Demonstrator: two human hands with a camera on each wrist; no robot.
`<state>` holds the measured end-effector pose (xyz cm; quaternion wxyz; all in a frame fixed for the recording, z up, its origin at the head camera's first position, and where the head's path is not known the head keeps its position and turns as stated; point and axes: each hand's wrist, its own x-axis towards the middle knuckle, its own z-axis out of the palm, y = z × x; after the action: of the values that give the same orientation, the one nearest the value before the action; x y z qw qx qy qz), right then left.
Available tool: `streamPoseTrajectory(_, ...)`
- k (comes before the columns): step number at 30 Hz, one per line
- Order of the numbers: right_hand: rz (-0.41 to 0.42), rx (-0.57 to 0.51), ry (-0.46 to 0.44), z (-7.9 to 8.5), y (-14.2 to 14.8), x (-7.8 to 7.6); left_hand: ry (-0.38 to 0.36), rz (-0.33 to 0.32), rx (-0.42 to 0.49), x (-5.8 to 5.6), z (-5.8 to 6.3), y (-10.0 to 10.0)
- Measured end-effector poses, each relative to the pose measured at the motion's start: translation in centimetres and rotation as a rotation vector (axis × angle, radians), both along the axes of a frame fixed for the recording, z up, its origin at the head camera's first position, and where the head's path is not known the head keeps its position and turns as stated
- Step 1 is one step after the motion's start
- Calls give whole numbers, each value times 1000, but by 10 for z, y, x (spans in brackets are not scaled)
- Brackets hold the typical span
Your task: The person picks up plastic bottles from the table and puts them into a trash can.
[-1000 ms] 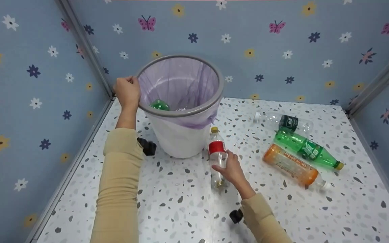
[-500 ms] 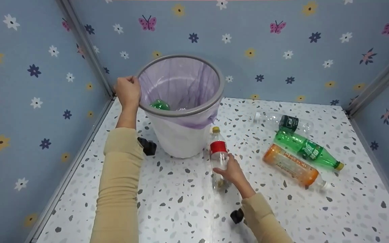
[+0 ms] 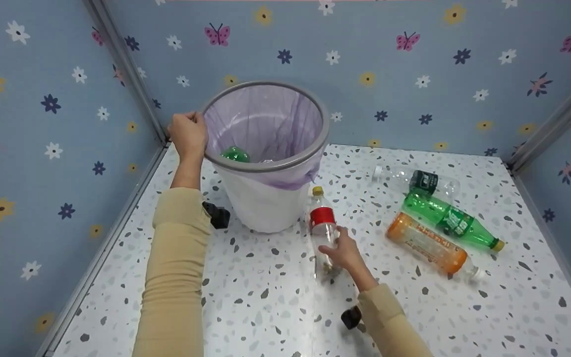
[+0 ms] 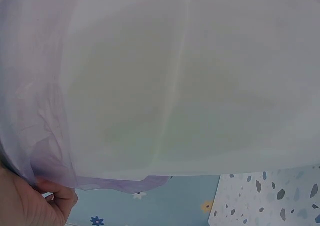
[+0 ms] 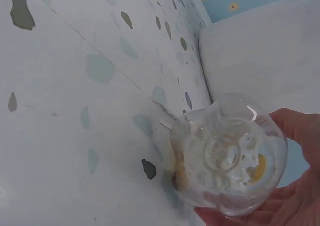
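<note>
Blue walls [image 3: 310, 69] printed with flowers and butterflies enclose a white, grey-speckled bench [image 3: 260, 312], and on it a white bin [image 3: 265, 206] stands upright near the back, lined with a purple bag [image 3: 285, 114] that is folded down outside below its grey rim [image 3: 271, 167]. The red-labelled bottle [image 3: 322, 215], clear with a yellow cap [image 3: 317, 191], is in front and to the right of the bin, its cap end toward the bin's side and its base toward the person. The right grip [image 3: 343, 250] grasps it around the lower half, the thumb across the near side and the fingers along the right, so that label and cap extend beyond the grip. The right wrist view looks straight at the clear base, just past the fingers; whether the base touches the bench cannot be told. The left grip [image 3: 188, 134] is curled on the bin at the left of its rim, with purple film beside the fingers. A rounded green object [image 3: 236, 154] shows inside the bin. Well to the right of the right grip lie a clear bottle with a dark label [image 3: 424, 181], a green bottle [image 3: 456, 220] and an orange-labelled bottle [image 3: 427, 243], close together on their sides.
</note>
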<state>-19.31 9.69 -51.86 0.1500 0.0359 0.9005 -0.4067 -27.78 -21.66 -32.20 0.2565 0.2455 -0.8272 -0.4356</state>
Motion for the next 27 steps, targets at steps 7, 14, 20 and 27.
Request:
streamPoseTrajectory(7, -25, -1, -19, 2, 5, -2, -31, 3, 6, 0, 1, 0)
streamPoseTrajectory(14, -21, -9, 12, 8, 12, -5, -1, 9, -4, 0, 0, 0)
streamPoseTrajectory(20, 10, 6, 118, 17, 23, -10, 20, -12, -6, 1, 0, -1)
streamPoseTrajectory(27, 25, 18, 170, 36, 35, -16, 25, -20, -14, 3, 0, -1)
